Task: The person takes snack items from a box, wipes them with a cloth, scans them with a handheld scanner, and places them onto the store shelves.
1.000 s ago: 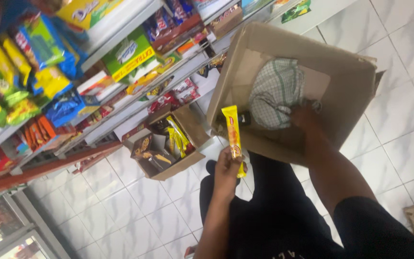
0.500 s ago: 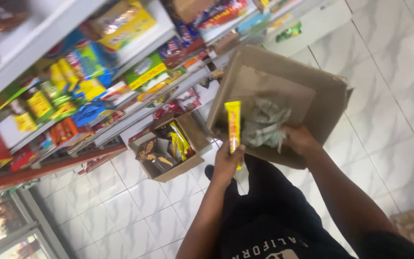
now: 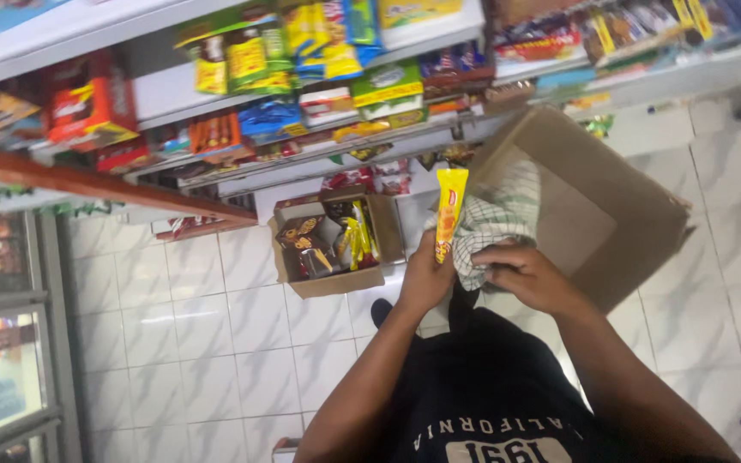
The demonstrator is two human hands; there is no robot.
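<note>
Head view, left hand [image 3: 426, 279] fingers gripping yellow snack packet [image 3: 449, 213], right hand [image 3: 529, 276] clutching checked cloth [image 3: 495, 219]

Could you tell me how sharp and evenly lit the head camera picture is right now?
Head view: tilted and slightly soft all over; shelf packets smeared; yellow wrapped bar in the left hand fairly crisp; right hand on the checked cloth; white floor tiles show mild glare, no hard shadows.

Single head view, steep downward, close over hands, facing shelves [image 3: 319, 163].
</note>
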